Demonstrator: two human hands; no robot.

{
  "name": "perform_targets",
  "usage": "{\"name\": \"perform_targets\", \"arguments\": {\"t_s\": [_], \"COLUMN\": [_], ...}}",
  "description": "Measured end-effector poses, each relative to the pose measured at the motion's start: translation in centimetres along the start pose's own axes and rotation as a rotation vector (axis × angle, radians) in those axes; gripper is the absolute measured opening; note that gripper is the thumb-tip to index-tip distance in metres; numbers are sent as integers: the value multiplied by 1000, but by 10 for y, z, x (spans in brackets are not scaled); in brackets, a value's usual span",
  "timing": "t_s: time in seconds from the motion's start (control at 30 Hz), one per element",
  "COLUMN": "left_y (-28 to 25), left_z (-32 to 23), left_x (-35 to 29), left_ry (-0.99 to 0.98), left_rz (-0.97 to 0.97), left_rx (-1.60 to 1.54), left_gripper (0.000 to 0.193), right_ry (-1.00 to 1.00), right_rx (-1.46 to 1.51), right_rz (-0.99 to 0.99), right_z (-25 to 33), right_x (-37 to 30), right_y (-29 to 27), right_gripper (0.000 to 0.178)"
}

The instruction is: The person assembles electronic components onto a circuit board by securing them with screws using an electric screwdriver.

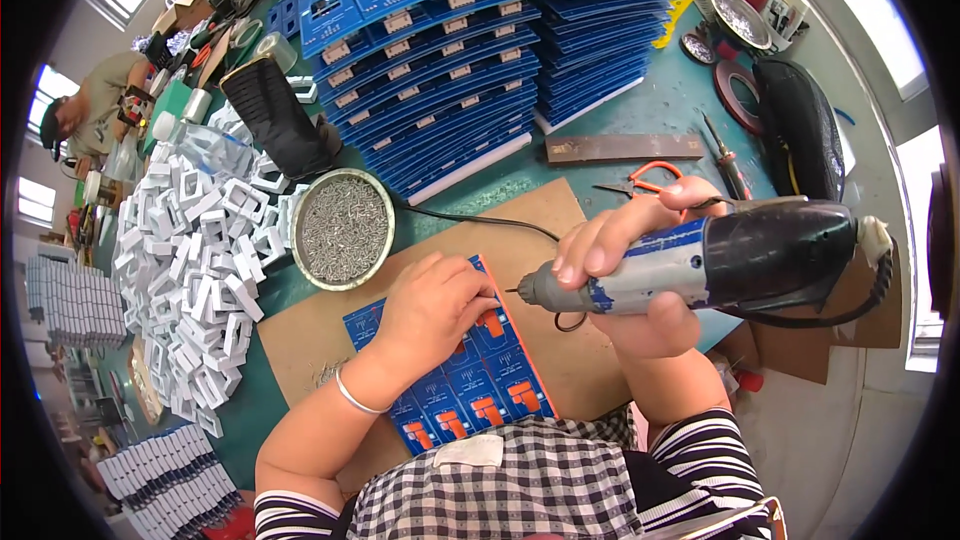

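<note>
My right hand (640,270) grips a grey and black electric screwdriver (720,260), held level with its tip pointing left. My left hand (432,308) rests fingers-down on a blue circuit panel (490,380) with orange parts, pressing it onto a brown cardboard sheet (540,230). The screwdriver tip sits just right of my left fingertips, at the panel's upper right edge. A silver bangle circles my left wrist.
A round metal dish of small screws (345,228) stands left of the cardboard. A heap of white plastic frames (195,270) lies further left. Stacked blue panels (450,50) fill the back. Orange-handled scissors (645,180) and a person at far left (85,105) are also visible.
</note>
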State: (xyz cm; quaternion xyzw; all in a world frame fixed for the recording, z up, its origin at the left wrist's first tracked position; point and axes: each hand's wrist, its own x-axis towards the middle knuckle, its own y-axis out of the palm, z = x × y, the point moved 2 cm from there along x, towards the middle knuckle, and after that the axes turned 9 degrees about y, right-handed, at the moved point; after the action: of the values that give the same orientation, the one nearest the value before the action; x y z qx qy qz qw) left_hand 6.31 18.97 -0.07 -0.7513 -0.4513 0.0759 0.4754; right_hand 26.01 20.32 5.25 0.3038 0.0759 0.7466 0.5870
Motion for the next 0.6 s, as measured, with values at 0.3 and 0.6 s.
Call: {"name": "perform_targets", "arguments": {"t_s": [0.3, 0.6], "left_y": [-4, 0], "left_z": [0, 3], "left_x": [10, 3], "left_ry": [-22, 12], "left_rz": [77, 10], "left_rx": [58, 4], "left_gripper": [14, 16], "right_ry": [34, 143], "right_rx": [-40, -260], "right_rz": [137, 367], "right_z": [-4, -9], "right_x": [4, 10], "right_y": [1, 6], "right_gripper": [61, 65]}}
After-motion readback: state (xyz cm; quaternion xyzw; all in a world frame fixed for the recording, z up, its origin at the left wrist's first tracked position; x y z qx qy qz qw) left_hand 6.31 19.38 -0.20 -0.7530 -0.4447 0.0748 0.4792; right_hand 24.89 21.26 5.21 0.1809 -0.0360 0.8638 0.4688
